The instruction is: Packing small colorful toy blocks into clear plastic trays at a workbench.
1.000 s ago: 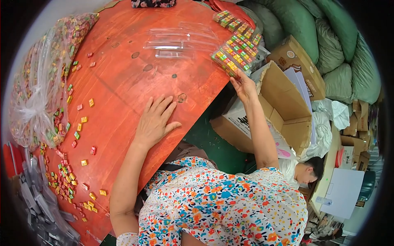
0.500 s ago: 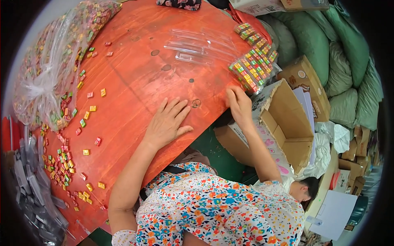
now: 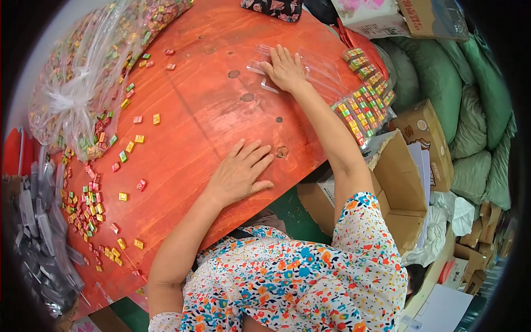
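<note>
My left hand (image 3: 239,172) lies flat on the red wooden table (image 3: 193,133), fingers spread, with nothing under it that shows. Farther off, my right hand (image 3: 285,69) rests with its fingers apart over several clear plastic trays (image 3: 326,74); the palm hides part of them. To the right of these trays, at the table's edge, are packs filled with small wrapped candies (image 3: 362,113) in red, yellow and green. Loose candies (image 3: 88,207) of the same kind are scattered along the table's left side.
A large clear bag of candies (image 3: 72,99) sits at the far left, above a heap of grey plastic strips (image 3: 41,238). Right of the table stand an open cardboard box (image 3: 401,193) and green sacks (image 3: 426,83). A dark floral pouch (image 3: 272,8) lies at the far edge.
My right hand has moved from the table's right edge, away from me, onto the clear trays, and its fingers have spread. My left hand stays flat on the table. The view has shifted slightly.
</note>
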### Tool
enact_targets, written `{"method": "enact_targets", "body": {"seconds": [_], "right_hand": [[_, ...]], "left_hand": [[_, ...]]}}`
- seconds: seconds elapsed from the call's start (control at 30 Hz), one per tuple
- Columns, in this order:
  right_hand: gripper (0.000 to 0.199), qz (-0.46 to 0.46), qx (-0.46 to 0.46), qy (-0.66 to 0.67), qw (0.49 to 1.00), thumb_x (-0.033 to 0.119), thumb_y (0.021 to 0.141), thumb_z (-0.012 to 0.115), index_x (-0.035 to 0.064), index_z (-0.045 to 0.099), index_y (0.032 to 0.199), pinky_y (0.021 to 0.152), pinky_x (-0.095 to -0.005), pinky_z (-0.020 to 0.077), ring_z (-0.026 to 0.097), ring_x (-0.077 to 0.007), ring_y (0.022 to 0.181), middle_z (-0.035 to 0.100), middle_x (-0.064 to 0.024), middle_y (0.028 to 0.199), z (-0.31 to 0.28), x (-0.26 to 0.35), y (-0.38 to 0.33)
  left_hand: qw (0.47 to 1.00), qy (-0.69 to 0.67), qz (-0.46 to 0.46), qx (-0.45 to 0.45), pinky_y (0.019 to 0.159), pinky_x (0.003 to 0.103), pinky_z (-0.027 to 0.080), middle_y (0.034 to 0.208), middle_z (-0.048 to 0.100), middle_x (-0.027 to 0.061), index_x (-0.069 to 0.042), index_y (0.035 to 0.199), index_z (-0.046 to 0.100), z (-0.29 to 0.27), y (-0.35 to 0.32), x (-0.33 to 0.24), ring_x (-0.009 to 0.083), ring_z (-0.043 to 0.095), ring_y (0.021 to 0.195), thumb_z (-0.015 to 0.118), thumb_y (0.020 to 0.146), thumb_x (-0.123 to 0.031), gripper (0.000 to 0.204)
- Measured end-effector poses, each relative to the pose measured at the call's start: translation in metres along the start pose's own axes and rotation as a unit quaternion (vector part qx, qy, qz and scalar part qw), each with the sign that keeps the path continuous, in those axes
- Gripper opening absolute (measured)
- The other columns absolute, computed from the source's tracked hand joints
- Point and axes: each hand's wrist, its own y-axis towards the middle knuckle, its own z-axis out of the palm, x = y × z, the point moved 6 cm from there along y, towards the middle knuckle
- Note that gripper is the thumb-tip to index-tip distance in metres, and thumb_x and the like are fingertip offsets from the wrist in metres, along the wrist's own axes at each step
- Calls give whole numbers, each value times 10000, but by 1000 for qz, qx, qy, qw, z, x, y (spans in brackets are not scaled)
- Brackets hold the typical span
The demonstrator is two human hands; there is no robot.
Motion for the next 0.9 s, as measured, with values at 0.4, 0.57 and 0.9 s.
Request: {"method": "enact_targets", "body": {"seconds": [0.4,0.57,0.9], "right_hand": [[633,-99,-14,68,993,529,978,401,7,439,1334,1140,-563,224,398,-344,1344,475,-175,1360,15,82,-25],[551,-190,31,62,979,447,978,441,2,447,1304,1069,-534,289,446,-354,1274,507,-188,1290,5,149,-57],[629,-355,82,99,926,456,1025,384,66,307,1512,1199,-497,109,223,-323,1469,252,-169,1584,-22,258,-112]], "left_hand": [[1000,1,-10,-11,1179,491,234,1436,478,110,-78,1367,520,4,-3,-1,299,371,1384,623,872,-496,655],[999,-1,45,16,1186,502,227,1438,473,147,-49,1293,565,10,-30,-36,320,378,1383,588,904,-470,574],[947,82,-211,-228,1156,552,275,1407,516,133,-68,1272,574,-84,-198,-33,327,432,1355,666,880,-390,516]]}}
